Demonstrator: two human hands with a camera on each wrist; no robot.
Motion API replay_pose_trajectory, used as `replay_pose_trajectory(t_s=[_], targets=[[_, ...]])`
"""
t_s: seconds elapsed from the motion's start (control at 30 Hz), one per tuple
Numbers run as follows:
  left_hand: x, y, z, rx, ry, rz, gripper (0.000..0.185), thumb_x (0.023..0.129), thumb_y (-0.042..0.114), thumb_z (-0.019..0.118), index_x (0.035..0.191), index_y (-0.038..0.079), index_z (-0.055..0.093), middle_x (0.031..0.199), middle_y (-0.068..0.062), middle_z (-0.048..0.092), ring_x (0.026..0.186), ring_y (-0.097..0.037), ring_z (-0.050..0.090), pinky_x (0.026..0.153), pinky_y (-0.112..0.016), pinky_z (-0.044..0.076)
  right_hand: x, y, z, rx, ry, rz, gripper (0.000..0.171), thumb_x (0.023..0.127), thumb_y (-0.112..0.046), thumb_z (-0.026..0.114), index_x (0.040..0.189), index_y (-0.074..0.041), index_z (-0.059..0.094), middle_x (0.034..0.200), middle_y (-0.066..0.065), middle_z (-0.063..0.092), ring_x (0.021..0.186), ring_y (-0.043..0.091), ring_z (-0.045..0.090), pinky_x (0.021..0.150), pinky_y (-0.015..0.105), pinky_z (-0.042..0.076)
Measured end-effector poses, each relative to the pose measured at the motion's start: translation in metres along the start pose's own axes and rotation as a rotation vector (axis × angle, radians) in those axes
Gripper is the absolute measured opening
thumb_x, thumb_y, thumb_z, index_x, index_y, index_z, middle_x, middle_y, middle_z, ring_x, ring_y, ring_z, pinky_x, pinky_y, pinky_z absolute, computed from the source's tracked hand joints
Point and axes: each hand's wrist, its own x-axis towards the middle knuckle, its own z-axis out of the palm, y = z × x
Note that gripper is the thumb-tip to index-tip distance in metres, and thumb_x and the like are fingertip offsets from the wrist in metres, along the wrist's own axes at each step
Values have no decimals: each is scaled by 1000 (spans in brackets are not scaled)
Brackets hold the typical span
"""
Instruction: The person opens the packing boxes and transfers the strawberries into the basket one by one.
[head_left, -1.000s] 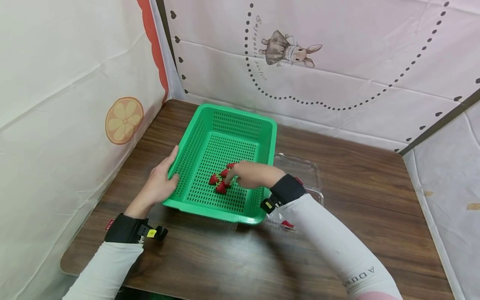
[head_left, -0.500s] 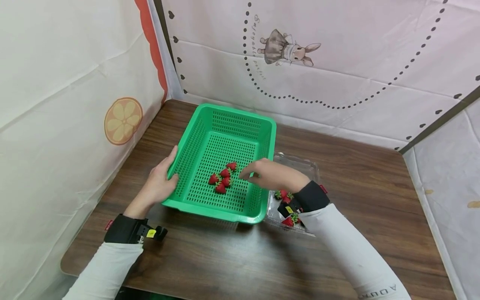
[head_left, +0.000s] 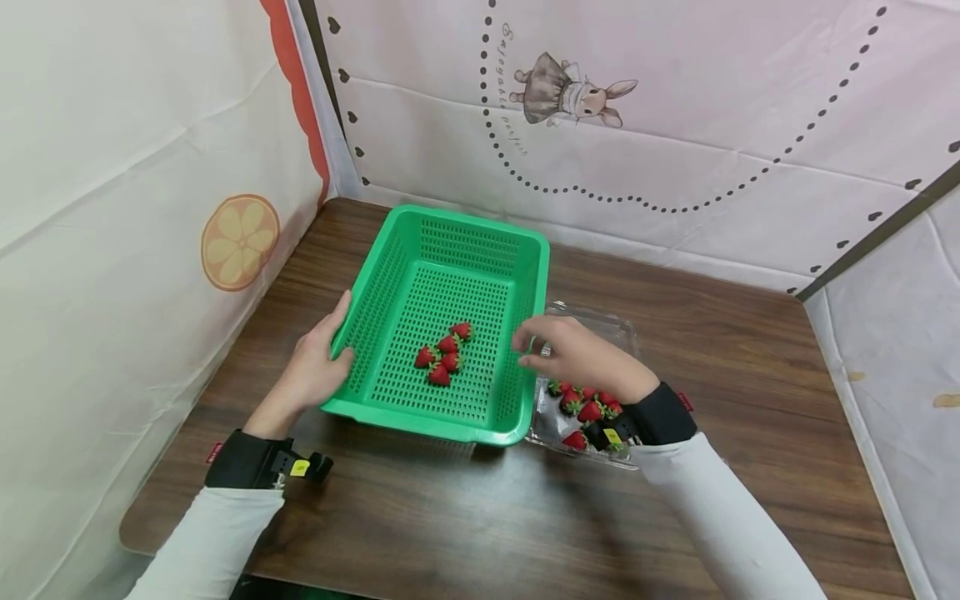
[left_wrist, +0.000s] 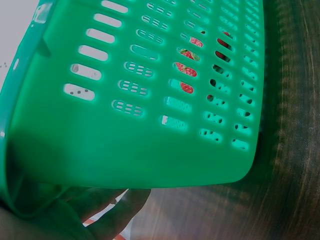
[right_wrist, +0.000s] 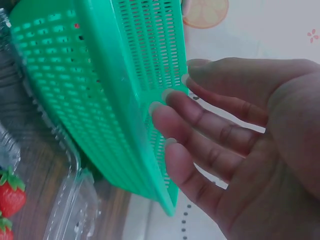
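Resting beside right grip [head_left: 577, 358]: basket [head_left: 438, 225]

Glossy perforated green plastic basket [head_left: 442, 250], clear plastic clamshell [head_left: 600, 327] — seemingly thin, dark wood-grain table [head_left: 712, 350] — smooth.

The basket [head_left: 450, 250] is bright green, pierced all over with slots. The strawberries [head_left: 444, 359] in it are red with green caps. The clamshell box [head_left: 600, 325] is clear; the table [head_left: 712, 333] is dark wood grain.
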Motion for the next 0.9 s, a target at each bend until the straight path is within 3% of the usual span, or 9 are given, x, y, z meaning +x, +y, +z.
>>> replay_pose_trajectory(t_s=[0.17, 0.53, 0.9], targets=[[0, 0, 0, -6, 5, 4, 83, 95, 0, 42, 154, 35, -4, 159, -22, 21, 127, -39, 40, 97, -54, 37, -13, 7, 1, 15, 14, 33, 10, 94, -15, 62, 104, -13, 65, 100, -2, 66, 91, 12, 60, 82, 32, 50], [-2, 3, 0, -2, 9, 8, 82, 95, -1, 43, 155, 32, -2, 158, -23, 21, 122, -40, 42, 94, -53, 38, -40, 30, 9, 46, -109, 152, 14, 90, -13, 67, 104, -15, 67, 99, 2, 69, 88, 12, 62, 79, 30, 51], [-3, 4, -1, 13, 10, 17, 82, 94, -2, 43, 155, 29, -2, 158, -24, 22, 121, -40, 43, 94, -53, 37, -62, 50, 23, -1, -182, 139, 17, 87, -10, 70, 104, -11, 69, 100, 5, 70, 81, 9, 61, 71, 25, 50]])
